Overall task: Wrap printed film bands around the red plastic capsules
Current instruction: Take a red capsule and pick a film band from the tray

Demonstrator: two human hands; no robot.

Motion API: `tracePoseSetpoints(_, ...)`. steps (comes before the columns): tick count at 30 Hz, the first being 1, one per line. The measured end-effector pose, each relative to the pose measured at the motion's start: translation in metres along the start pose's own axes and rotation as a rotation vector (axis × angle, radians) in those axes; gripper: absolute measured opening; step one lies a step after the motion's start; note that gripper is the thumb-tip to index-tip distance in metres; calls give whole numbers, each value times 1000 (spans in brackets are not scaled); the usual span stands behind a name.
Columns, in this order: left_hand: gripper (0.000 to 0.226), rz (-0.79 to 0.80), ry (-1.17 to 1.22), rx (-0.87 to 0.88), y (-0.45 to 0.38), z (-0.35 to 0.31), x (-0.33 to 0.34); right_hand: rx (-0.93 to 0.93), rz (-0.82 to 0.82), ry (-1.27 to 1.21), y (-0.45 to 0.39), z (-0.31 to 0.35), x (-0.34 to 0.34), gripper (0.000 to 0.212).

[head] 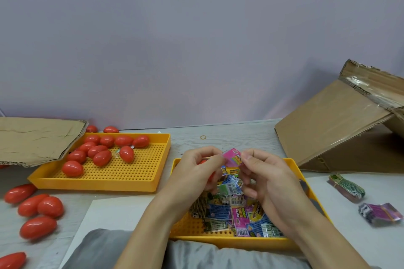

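My left hand (194, 170) grips a red capsule (203, 162), mostly hidden inside the curled fingers. A pink printed film band (232, 157) is pinched between both hands, my right hand (262, 172) holding its right side. Both hands hover over a yellow tray (306, 183) filled with several loose printed bands (238, 216). Several bare red capsules (101, 155) lie in a second yellow tray (161, 159) to the left.
More red capsules (39, 209) lie loose on the table at the left. A torn cardboard sheet (37, 137) overlaps the left tray. A tipped cardboard box (341, 129) stands at the right, with two bundles of bands (347, 188) in front and a rubber band (203, 137) behind.
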State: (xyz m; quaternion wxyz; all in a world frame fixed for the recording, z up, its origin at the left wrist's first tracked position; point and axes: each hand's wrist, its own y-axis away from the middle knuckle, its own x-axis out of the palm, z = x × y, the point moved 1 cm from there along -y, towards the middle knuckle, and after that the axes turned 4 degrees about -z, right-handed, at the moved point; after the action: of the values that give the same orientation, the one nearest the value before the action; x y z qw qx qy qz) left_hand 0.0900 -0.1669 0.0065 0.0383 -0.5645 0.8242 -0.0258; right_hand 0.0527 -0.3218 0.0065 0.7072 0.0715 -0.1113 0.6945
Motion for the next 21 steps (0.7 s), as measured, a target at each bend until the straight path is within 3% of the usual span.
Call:
tracePoseSetpoints(4, 23, 137, 303, -159, 1, 0, 6, -43, -163, 54, -4, -4, -2, 34)
tracePoseSetpoints(6, 27, 122, 360, -181, 0, 2, 8, -53, -210, 39, -5, -5, -3, 36)
tracePoseSetpoints(10, 14, -33, 175, -141, -2, 7, 6, -86, -346, 31, -7, -4, -6, 41)
tracePoseSetpoints(13, 18, -97, 0, -39, -3, 8, 3, -137, -390, 63, -5, -3, -6, 28)
tracePoseSetpoints(16, 26, -147, 9, 29, -4, 6, 1, -179, -412, 122, -4, -3, -5, 21)
tracePoseSetpoints(19, 17, -207, 102, 31, -4, 3, -1, -191, -422, 144, -4, -4, -5, 18)
tracePoseSetpoints(21, 26, -230, 94, 33, -4, 2, -3, -194, -426, 147, -4, -4, -6, 17)
